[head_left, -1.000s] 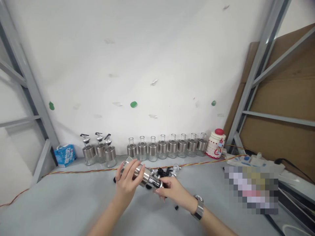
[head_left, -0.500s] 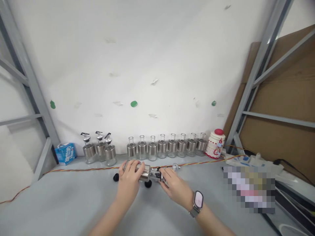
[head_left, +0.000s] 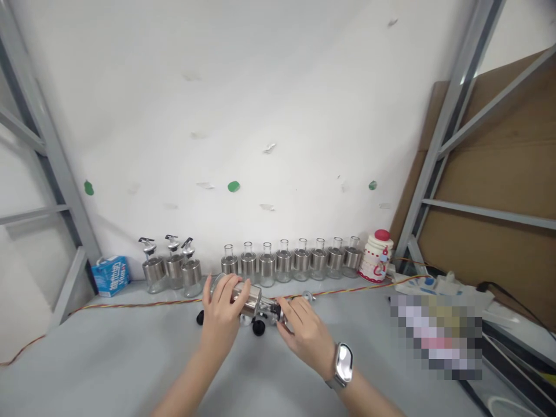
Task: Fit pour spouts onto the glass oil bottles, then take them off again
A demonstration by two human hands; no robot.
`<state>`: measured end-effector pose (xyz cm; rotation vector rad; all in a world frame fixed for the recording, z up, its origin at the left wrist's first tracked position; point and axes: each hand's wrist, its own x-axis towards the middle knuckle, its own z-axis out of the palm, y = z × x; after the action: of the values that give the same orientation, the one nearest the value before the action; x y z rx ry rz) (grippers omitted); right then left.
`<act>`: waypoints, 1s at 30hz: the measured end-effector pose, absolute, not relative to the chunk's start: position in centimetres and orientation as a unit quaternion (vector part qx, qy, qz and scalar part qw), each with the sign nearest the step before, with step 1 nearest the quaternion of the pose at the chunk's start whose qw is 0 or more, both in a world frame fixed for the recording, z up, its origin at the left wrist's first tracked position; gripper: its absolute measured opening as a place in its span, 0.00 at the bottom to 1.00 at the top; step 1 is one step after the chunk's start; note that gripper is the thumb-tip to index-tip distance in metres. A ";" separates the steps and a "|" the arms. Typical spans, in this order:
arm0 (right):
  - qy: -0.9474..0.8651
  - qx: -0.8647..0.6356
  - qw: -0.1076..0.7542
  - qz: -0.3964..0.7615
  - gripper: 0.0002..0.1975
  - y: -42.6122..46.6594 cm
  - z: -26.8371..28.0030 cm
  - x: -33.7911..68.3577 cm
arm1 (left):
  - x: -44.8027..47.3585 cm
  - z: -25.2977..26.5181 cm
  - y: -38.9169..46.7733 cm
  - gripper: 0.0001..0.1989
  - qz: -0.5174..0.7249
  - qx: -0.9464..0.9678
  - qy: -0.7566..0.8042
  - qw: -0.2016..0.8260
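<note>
My left hand is wrapped around a glass oil bottle with a steel sleeve, which lies tipped on its side above the table, neck to the right. At that neck, my right hand pinches a black and silver pour spout. The fingers partly hide the spout, so I cannot tell how deep it sits. Under the bottle lies a black round-ended piece, and another black piece is left of my left hand. Behind my right hand is a small clear and silver part.
Several open-necked bottles stand in a row along the wall. To their left are three bottles with pour spouts and a blue carton. A red-lidded white jar, a power strip and a twisted wire are also there.
The bottle's neck end now points more downward to the right, and more of the parts beneath it shows. Both hands keep their hold. The whole view has shifted slightly.
</note>
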<state>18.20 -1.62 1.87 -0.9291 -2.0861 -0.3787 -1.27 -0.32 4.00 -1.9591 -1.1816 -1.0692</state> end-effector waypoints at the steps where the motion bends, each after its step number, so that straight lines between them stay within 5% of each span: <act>1: -0.817 -0.385 0.416 -0.105 0.16 -1.8 2.0 18.0 | -1.5 4.1 -0.2 0.23 -0.410 -0.736 -0.434 0.319; 6: -0.749 -0.440 0.383 0.313 0.06 -1.9 3.0 18.0 | -2.6 4.0 0.3 0.20 -0.395 -0.748 -0.394 0.359; 9: -0.717 -0.443 0.347 0.412 0.08 -1.4 3.1 18.3 | -2.5 3.7 0.7 0.19 -0.376 -0.755 -0.396 0.362; 18: -0.821 -0.422 0.364 -0.125 0.18 -1.5 2.1 19.4 | -4.4 2.1 2.4 0.26 -0.375 -0.713 -0.548 0.224; 26: -0.803 -0.417 0.410 -0.114 0.16 -1.1 1.9 19.6 | -9.4 -0.3 5.4 0.29 -0.486 -0.533 -0.693 -0.025; 30: -0.815 -0.411 0.399 -0.095 0.16 -1.2 1.5 19.2 | -9.3 -1.4 6.2 0.30 -0.481 -0.515 -0.707 -0.057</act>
<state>19.19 -1.19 1.52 -1.0392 -2.0620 -0.2393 -9.32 6.24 -1.40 -1.6790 -2.3066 -1.5705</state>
